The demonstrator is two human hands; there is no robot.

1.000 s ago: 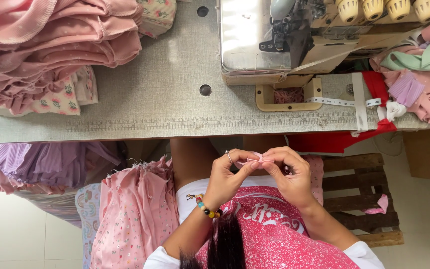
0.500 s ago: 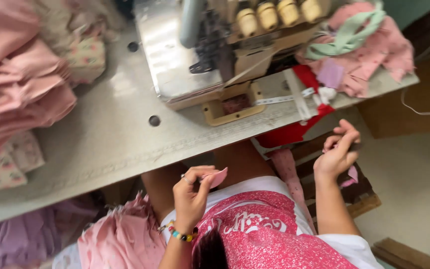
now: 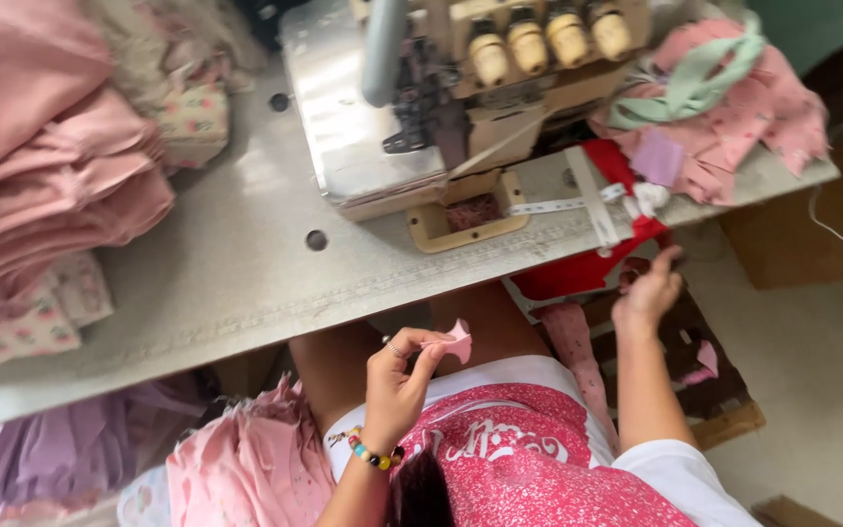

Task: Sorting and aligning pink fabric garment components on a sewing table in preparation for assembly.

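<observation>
the left hand (image 3: 397,381) is nearest, just below the edge of the sewing table (image 3: 236,283). its thumb and fingers are pinched together on a small pink fabric piece (image 3: 458,341), which stands up from the fingertips, in front of the table edge and apart from it. to keep this piece well, i judge the pinch should stay near its one corner, so the rest hangs free and does not fold.

the right hand (image 3: 648,293) reaches to the right, under the table edge, toward a red cloth (image 3: 578,268) and pink scraps on the wooden pallet (image 3: 724,410). its fingers seem loosely curled; if they grip something i cannot tell.

farther, on the table, the overlock machine (image 3: 421,107) stands with cream thread cones (image 3: 548,39). left of the machine lies a pile of pink garments (image 3: 41,176).
</observation>
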